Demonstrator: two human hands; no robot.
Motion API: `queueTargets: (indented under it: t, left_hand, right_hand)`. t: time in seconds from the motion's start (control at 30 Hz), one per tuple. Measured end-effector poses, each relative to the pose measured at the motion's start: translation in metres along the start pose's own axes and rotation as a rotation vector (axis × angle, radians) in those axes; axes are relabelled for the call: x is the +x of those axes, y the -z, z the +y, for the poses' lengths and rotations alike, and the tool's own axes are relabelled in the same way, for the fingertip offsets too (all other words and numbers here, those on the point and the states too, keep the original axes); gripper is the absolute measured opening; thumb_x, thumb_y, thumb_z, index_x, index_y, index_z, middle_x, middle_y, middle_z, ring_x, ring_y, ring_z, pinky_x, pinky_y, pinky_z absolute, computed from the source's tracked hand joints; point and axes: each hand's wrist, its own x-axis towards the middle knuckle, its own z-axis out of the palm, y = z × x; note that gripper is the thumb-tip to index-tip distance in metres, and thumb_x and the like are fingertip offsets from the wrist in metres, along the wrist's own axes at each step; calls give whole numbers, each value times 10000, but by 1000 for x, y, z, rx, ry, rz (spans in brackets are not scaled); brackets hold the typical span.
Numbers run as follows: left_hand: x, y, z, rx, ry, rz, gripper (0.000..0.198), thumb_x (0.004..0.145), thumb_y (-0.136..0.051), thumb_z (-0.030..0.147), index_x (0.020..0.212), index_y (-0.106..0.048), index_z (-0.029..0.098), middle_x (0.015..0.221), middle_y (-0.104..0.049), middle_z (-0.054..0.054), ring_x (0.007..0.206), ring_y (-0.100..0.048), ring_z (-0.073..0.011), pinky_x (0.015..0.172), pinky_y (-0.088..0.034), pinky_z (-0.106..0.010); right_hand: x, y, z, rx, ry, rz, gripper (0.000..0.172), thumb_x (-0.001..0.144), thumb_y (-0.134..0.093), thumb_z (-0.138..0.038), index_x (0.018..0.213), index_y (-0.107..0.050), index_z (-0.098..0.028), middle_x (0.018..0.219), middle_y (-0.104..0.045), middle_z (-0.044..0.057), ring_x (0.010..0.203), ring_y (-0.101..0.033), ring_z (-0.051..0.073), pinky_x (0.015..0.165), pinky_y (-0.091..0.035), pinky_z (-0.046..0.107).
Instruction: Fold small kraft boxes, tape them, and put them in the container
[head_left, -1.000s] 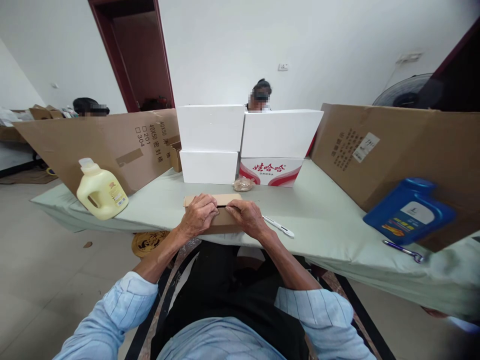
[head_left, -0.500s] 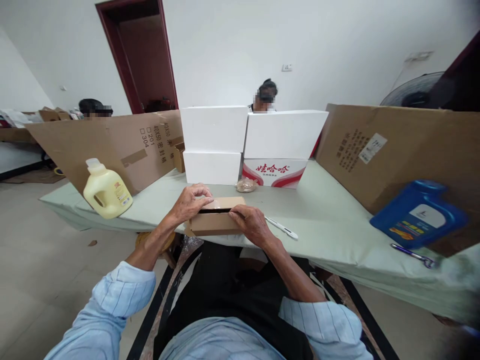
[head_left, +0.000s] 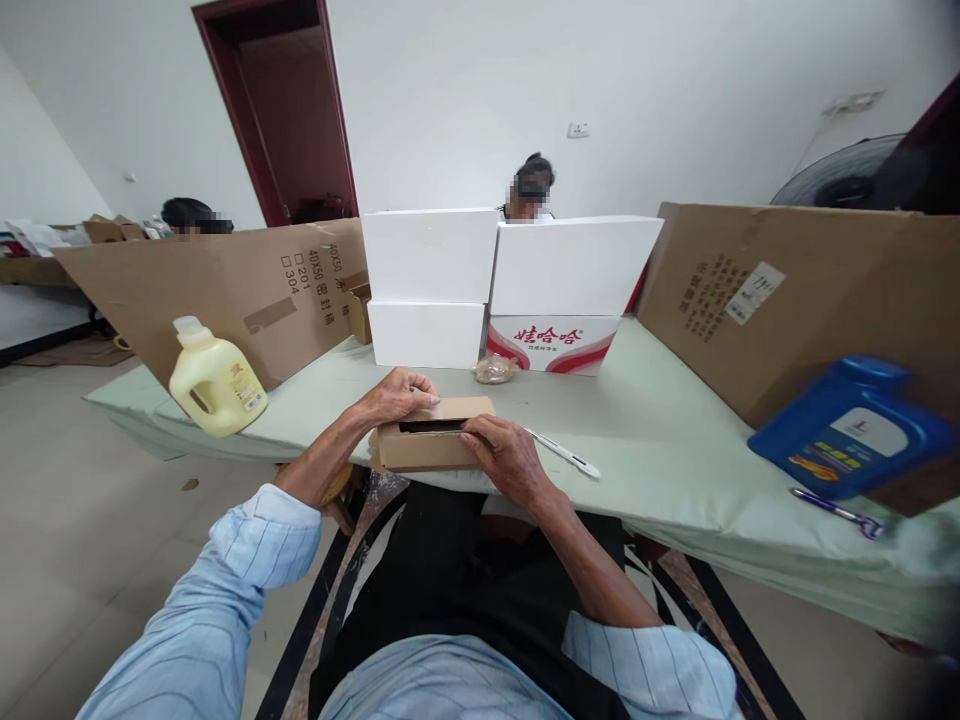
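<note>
A small brown cardboard box (head_left: 427, 456) lies near the front edge of the table, with a dark gap between its top flaps. At the far left side of the top, my left hand (head_left: 401, 394) has its thumb and fingers pinched at the raised back flap. My right hand (head_left: 508, 456) grips the front flap's edge at the box's right end, fingertips by the gap. What lies inside the box is too dark to tell. Just right of my right hand rests a white pen-like cutter (head_left: 566, 455). Behind the box sits a clear-wrapped brownish bundle (head_left: 496, 369).
Stacked white cartons (head_left: 427, 257) stand at the back of the green-covered table (head_left: 660, 430). Large cardboard sheets (head_left: 285, 290) flank both sides. A yellow jug (head_left: 217, 380) is left; a blue bottle (head_left: 851, 425) and a purple pen-like tool (head_left: 836, 511) are right. Two people sit beyond.
The gap between the box's flaps has widened. My left hand has shifted slightly to the right along the back flap, while my right hand stays at the front flap.
</note>
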Motion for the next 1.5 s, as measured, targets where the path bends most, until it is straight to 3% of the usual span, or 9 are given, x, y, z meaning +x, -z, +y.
queueTargets:
  t: [0.3, 0.63, 0.9, 1.03, 1.17, 1.3, 1.4, 1.5]
  left_hand:
    - [6, -3, -10, 57, -31, -9, 269, 715, -748, 410, 761, -735, 144, 676, -660, -5, 576, -526, -112, 515, -367, -207]
    - [11, -8, -15, 154, -146, -7, 171, 726, -703, 334, 703, -730, 166, 900, -726, -46, 857, -647, -186, 696, -484, -243]
    - [9, -8, -21, 214, -178, 8, 139, 747, -711, 302, 739, -742, 167, 883, -715, -39, 834, -646, -183, 742, -510, -265]
    - [8, -11, -24, 240, -200, 55, 173, 762, -719, 299, 872, -740, 168, 910, -710, -32, 780, -622, -170, 733, -511, -281]
    - [5, -16, -22, 282, -269, 92, 112, 780, -699, 255, 859, -719, 177, 953, -694, -41, 871, -627, -189, 773, -502, -291]
    - [-2, -15, -14, 342, -343, 44, 155, 863, -632, 225, 735, -712, 190, 858, -684, -36, 865, -624, -193, 816, -485, -309]
    - [-9, -11, -9, 457, -421, -16, 190, 936, -643, 290, 819, -757, 194, 948, -719, -56, 920, -655, -211, 859, -497, -328]
    - [-14, -9, -6, 631, -474, -61, 139, 909, -733, 321, 891, -781, 191, 1046, -741, -79, 1005, -677, -243, 866, -511, -330]
  right_hand:
    - [0, 0, 0, 15, 33, 13, 179, 1075, -540, -245, 968, -683, -244, 1060, -785, 58, 989, -708, 218, 850, -468, 318]
    - [-1, -1, -2, 20, 23, 8, 185, 1075, -547, -253, 954, -686, -245, 1070, -784, 58, 978, -705, 214, 847, -475, 321]
    - [-3, -3, -2, 14, 48, 12, 192, 1085, -533, -248, 969, -686, -247, 1086, -784, 65, 1015, -704, 224, 888, -481, 330]
    - [-4, -3, -1, 3, 38, 0, 190, 1090, -532, -262, 973, -682, -249, 1086, -784, 68, 1014, -705, 225, 900, -485, 336]
    - [-5, -3, -1, -10, 47, 8, 178, 1086, -541, -252, 972, -678, -247, 1113, -784, 68, 1036, -706, 233, 915, -489, 348]
    - [-6, -3, -1, -12, 65, 22, 176, 1085, -548, -240, 969, -680, -239, 1151, -783, 75, 1051, -706, 238, 917, -492, 355]
    - [-7, -3, -1, -5, 68, 18, 181, 1090, -542, -243, 986, -690, -241, 1176, -780, 78, 1055, -709, 230, 906, -499, 345]
    - [-8, -4, 0, -17, 81, 51, 192, 1093, -547, -263, 979, -699, -239, 1181, -781, 80, 1076, -712, 231, 907, -504, 339]
